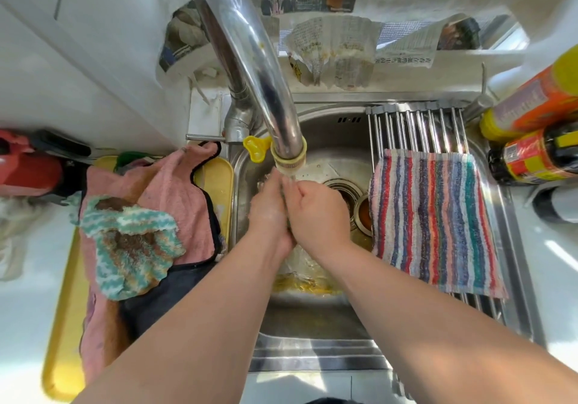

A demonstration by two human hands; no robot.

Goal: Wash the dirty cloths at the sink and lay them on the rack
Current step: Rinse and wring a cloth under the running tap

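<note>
Setting: kitchen counter (31, 309) around a steel sink (312, 319).
9 o'clock: pink cloth (175, 190) and stained teal cloth (134, 247) heaped on a tray (62, 356).
Centre: left hand (269, 212) and right hand (316, 212) pressed together under the running tap (266, 90); whether they enclose anything cannot be told.
3 o'clock: striped cloth (434, 222) spread on the rack (416, 128).
Risk: water deflected off the hands would probably spatter the striped cloth; the pink cloth, overhanging the tray, may slide off.
</note>
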